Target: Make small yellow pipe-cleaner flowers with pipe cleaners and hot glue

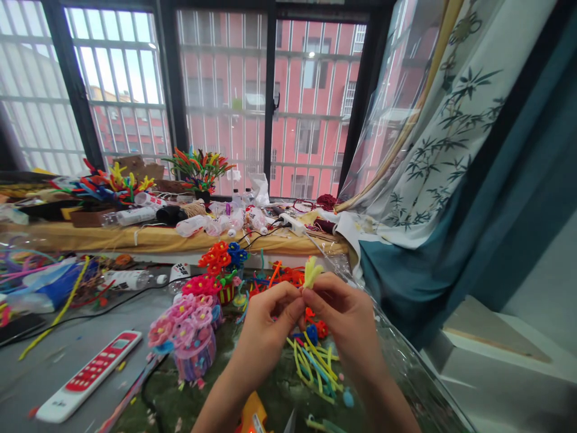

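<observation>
Both my hands are raised over the table and meet fingertip to fingertip. My left hand (269,322) is closed in a pinch at the base of a pale yellow fuzzy pipe-cleaner flower (312,272). From the other side, my right hand (349,313) pinches the same piece, its petals sticking up above the fingers. Exactly where each fingertip grips is partly hidden. Below lies a bundle of yellow, green and blue pipe-cleaner stems (315,367). Red and blue fuzzy flowers (311,334) show between and behind the hands.
Left of my hands stands a purple pot of pink flowers (195,349). A red-and-white remote control (92,374) lies farther left. A yellow-orange tool (253,414) sits near the front edge. Plastic bottles (216,224) clutter the ledge under the window; a curtain (406,288) hangs right.
</observation>
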A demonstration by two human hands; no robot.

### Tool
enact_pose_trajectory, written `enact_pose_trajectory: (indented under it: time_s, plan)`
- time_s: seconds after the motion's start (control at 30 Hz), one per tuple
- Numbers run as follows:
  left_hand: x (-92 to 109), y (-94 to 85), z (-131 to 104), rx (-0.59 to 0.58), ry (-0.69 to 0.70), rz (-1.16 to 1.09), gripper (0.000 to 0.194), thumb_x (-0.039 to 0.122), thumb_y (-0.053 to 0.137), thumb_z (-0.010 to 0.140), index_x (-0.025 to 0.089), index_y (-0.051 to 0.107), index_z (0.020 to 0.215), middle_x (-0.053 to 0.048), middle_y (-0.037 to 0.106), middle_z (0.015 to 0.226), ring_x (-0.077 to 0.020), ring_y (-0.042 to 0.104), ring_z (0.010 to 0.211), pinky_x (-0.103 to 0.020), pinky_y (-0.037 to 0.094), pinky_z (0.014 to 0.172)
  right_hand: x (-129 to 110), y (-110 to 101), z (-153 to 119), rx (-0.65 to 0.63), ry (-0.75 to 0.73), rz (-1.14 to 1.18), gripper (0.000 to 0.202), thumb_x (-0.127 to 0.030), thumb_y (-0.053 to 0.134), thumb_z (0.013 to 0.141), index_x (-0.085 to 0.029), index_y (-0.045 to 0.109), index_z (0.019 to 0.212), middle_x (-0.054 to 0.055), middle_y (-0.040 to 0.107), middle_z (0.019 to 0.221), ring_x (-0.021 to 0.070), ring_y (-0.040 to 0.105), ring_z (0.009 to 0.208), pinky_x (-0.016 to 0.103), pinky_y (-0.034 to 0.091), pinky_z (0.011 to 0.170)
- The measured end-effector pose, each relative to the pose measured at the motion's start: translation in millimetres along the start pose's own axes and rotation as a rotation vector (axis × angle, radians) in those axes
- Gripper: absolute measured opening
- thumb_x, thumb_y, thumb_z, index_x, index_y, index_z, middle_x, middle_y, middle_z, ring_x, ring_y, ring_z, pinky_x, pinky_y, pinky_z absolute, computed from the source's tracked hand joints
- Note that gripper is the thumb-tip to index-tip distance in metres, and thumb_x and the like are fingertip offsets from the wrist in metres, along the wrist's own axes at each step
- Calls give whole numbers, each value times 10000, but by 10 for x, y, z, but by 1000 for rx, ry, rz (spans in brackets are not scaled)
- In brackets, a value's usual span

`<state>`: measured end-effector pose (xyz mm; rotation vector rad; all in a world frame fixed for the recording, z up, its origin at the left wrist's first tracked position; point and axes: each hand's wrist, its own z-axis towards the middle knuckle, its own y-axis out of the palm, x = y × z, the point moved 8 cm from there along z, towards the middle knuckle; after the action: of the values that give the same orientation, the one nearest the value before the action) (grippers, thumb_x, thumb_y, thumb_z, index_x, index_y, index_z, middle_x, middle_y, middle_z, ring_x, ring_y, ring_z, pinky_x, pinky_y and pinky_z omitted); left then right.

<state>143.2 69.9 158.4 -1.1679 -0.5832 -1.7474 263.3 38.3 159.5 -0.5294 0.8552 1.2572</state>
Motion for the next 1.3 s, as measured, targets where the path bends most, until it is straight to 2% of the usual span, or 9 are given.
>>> enact_pose_trajectory:
  time_s: [0.1, 0.2, 0.3, 0.43, 0.7, 0.87, 0.97, 1.17, 1.3]
  plan:
    - [71, -42, 4, -10, 74, 247, 272, 360, 580, 892, 166, 675, 727, -7, 649, 627, -138, 551, 592, -228, 393, 560, -10, -31, 7, 17, -28, -33, 161, -299, 771, 780, -179, 711, 690, 4, 619, 693, 150, 569, 646, 258, 470, 586]
    - [195, -141, -12, 120, 180, 494, 224, 312, 549, 908, 182, 701, 806, -27, 716, 745, -160, 602, 666, -243, 428, 608, -15, -43, 3, 48, -52, -83, 138, -280, 775, 776, -183, 720, 695, 14, 645, 698, 158, 580, 653, 265, 472, 590]
    - [334, -195, -61, 251, 282, 594, 149, 278, 567, 890, 190, 676, 840, -24, 718, 758, -161, 612, 662, -247, 445, 604, -11, -5, -6, 39, -75, -144, 137, -271, 766, 785, -189, 720, 686, 24, 657, 710, 167, 596, 661, 270, 480, 593]
    - [425, -210, -114, 340, 331, 656, 88, 258, 599, 865, 197, 636, 813, -3, 684, 704, -147, 582, 610, -244, 450, 586, -23, 73, -25, 3, -130, -235, 159, -274, 732, 822, -193, 721, 685, 40, 676, 733, 178, 621, 681, 271, 489, 597]
    - [359, -250, -122, 365, 310, 661, 74, 209, 598, 847, 204, 600, 773, 32, 629, 649, -124, 534, 555, -225, 413, 541, -124, 120, -50, 18, -257, -401, 146, -257, 693, 860, -194, 729, 733, 40, 677, 738, 168, 626, 644, 260, 490, 574]
    - [374, -250, -111, 348, 294, 656, 38, 214, 594, 852, 195, 608, 823, 35, 616, 653, -116, 512, 533, -225, 405, 537, -175, 147, -71, 16, -374, -495, 98, -177, 680, 860, -190, 724, 772, 42, 681, 758, 169, 644, 665, 251, 491, 597]
    - [379, -252, -111, 343, 301, 652, 62, 205, 588, 846, 193, 593, 786, 37, 599, 649, -111, 507, 537, -220, 405, 543, -186, 167, -85, 3, -433, -528, 83, -141, 678, 856, -176, 718, 792, 39, 678, 761, 161, 645, 666, 239, 489, 613]
    - [307, -262, -86, 315, 260, 580, 78, 202, 572, 840, 194, 565, 763, 48, 575, 648, -100, 504, 538, -205, 398, 533, -164, 206, -98, -47, -458, -530, 76, -109, 652, 877, -145, 701, 831, 47, 678, 778, 145, 639, 683, 214, 482, 630]
    - [253, -273, -73, 298, 209, 521, 169, 266, 576, 867, 195, 531, 720, 56, 537, 619, -99, 488, 545, -208, 385, 538, -190, 241, -116, -90, -477, -521, 103, -113, 623, 898, -139, 670, 811, 40, 650, 741, 135, 605, 640, 217, 463, 600]
